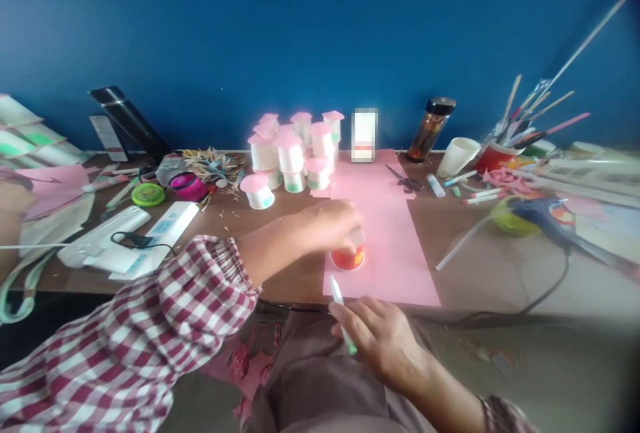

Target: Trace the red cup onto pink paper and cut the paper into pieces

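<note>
My left hand (333, 226) reaches from the left in a red checked sleeve and grips a small red paper cup (349, 259) from above. The cup has yellow print and a pale rim at its base, and stands on a pink paper sheet (395, 246); my fingers hide its top. Below the near edge of the sheet, my right hand (383, 336) holds a white marker (337, 289) with a green end between thumb and fingers. Its pale tip points up toward the cup, apart from it.
Several white cups with pink paper roofs (290, 149) stand behind my left hand. Scissors (405, 179) lie on pink paper. A glue gun (545, 213) and its cable are at right, power strips (160, 233) at left. A blurred hand of another person (13, 203) shows at the left edge.
</note>
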A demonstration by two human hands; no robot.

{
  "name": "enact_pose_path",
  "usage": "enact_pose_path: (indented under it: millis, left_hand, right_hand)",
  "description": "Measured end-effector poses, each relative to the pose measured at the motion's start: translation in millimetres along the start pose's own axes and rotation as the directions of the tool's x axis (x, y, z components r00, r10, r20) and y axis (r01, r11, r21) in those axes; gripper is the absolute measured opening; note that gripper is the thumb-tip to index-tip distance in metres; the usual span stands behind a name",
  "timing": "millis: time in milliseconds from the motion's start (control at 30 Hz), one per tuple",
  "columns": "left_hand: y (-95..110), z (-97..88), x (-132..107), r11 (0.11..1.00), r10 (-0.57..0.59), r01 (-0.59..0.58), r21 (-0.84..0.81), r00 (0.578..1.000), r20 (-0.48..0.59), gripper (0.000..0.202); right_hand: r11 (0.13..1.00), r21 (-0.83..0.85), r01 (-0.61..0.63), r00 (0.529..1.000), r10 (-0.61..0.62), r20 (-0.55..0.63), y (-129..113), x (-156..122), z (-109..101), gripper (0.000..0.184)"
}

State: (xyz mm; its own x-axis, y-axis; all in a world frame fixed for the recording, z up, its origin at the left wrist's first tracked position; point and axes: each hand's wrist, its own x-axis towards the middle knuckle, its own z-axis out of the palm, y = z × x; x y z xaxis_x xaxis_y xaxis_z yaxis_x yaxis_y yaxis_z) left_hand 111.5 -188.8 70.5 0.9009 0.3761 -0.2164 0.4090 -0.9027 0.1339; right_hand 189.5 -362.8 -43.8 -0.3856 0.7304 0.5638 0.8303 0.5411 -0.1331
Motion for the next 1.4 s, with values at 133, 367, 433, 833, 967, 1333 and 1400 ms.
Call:
enact_pose_path:
  millis: [133, 367, 433, 833, 967, 1333, 1400]
  left_hand:
    - [8, -6.2, 0, 0.999, -0.047, 0.047, 0.016, 0.998, 0.041, 0.030]
    - [7, -7.3, -3, 0.999, -0.030, 0.030, -0.017, 0.999, 0.035, 0.026]
    - [7, -7.0, -2, 0.999, -0.037, 0.037, -0.015, 0.998, 0.042, 0.026]
    - [-2, 2.7, 0, 0.999, 0.025, -0.025, 0.028, 0.999, -0.023, 0.030]
    - [-2, 1.7, -1, 0.999, 0.035, -0.034, 0.022, 0.999, -0.023, 0.030]
    - [-2, 1.2, 0, 0.999, 0.034, -0.034, 0.004, 0.999, -0.014, 0.028]
    - [1, -2.0, -1, 0.999, 0.033, -0.033, -0.010, 0.999, -0.012, 0.022]
  right_hand:
    - [0.996, -0.086, -0.008, 0.999, 0.011, 0.031, 2, 18, 17, 0.020]
    - [0.992, -0.120, -0.039, 0.994, 0.051, 0.100, 8, 27, 21, 0.020]
    - [0.993, -0.114, -0.043, 0.993, 0.055, 0.105, 9, 27, 21, 0.022]
    - [0.991, -0.107, -0.077, 0.993, 0.086, 0.078, 13, 29, 23, 0.024]
    - [0.990, -0.114, -0.083, 0.993, 0.091, 0.071, 14, 29, 24, 0.022]
    - [0.990, -0.065, -0.128, 0.985, 0.135, 0.107, 18, 21, 26, 0.020]
    - [0.990, -0.040, -0.137, 0.984, 0.140, 0.106, 20, 17, 25, 0.019]
